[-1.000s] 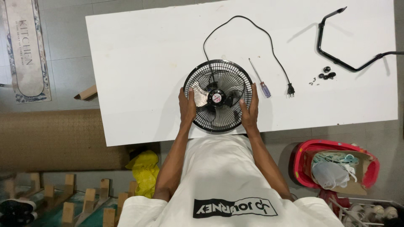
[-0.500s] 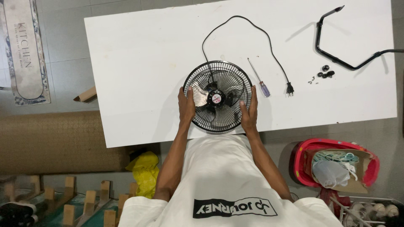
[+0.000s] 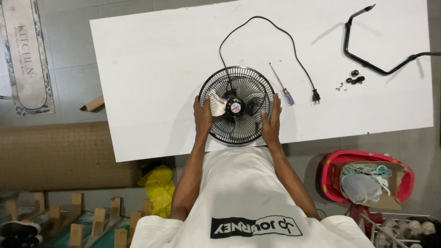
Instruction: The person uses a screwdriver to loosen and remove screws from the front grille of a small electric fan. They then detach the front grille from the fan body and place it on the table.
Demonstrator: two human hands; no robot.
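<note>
A small round fan (image 3: 236, 94) with a black wire grille and silver blades lies face up near the front edge of the white table (image 3: 151, 69). My left hand (image 3: 202, 117) grips the grille's left rim and my right hand (image 3: 271, 120) grips its right rim. The fan's black power cord (image 3: 294, 46) loops away over the table and ends in a plug (image 3: 316, 96).
A screwdriver (image 3: 282, 86) with a purple handle lies just right of the fan. Small black screws and knobs (image 3: 354, 79) and a bent black metal stand (image 3: 365, 64) sit at the far right. On the floor are a red basket (image 3: 367, 180), a yellow bag (image 3: 158, 186) and a rolled mat (image 3: 55, 154).
Nothing has visibly changed; both hands keep their hold on the fan's rim, and only the camera view has drifted slightly.
</note>
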